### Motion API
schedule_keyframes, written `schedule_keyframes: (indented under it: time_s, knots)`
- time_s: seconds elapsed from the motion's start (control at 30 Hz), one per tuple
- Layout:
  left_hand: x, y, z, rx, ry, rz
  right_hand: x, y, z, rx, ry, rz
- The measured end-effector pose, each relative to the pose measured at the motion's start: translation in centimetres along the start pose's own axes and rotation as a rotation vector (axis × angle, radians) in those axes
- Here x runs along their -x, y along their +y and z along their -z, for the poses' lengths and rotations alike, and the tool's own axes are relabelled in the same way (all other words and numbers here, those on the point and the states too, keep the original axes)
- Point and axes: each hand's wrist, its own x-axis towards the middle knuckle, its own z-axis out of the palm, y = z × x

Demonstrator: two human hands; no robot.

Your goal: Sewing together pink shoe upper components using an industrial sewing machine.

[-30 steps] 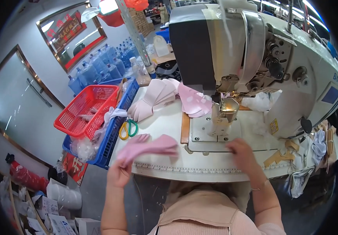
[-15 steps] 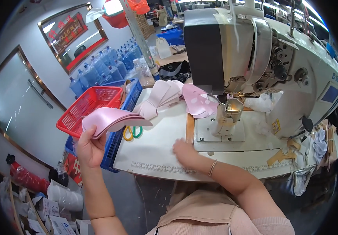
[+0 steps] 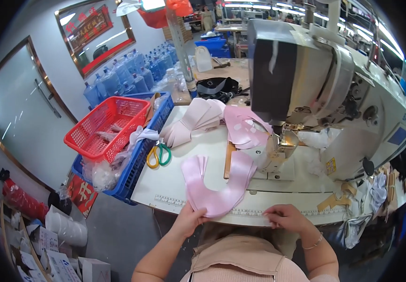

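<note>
A stack of pink, satiny U-shaped pieces lies at the front of the white sewing table, its two arms spread away from me. My left hand pinches the curved near edge between thumb and fingers. By the table's front edge, my right hand is loosely bent, thumb and fingers apart, with nothing visible in it. Behind the stack, pink cut pieces with pale spots rest beside the sewing machine's post. Pale fanned pieces lie to their left.
Scissors with yellow and green handles lie at the table's left. A red basket sits over a blue crate beside the table. The big sewing machine head overhangs the right side. Beige scraps lie at the right edge.
My left hand has brought the pink stack from over the red basket down onto the table front. My right hand has moved right and nearer to me. The view has shifted slightly.
</note>
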Motion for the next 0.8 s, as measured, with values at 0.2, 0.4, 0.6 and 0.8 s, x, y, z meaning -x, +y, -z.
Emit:
schedule_keyframes:
  time_s: [0.2, 0.4, 0.6, 0.8]
  knots:
    - [0.9, 4.2, 1.3, -1.574, 0.574, -0.709, 1.8, -0.4, 1.4, -0.121, 0.179, -0.015]
    - [-5.9, 6.0, -0.1, -1.484, 0.555, -0.253, 0.2, -0.7, 0.1, -0.125, 0.231, 0.083]
    - [-6.5, 3.6, 0.0, -1.454, 0.643, -0.522, 0.7, 1.2, 1.0, -0.126, 0.283, 0.090]
    - [-7.2, 3.4, 0.9, -1.443, 0.710, -0.578, -0.1, 1.1, 0.7, -0.084, 0.243, 0.129]
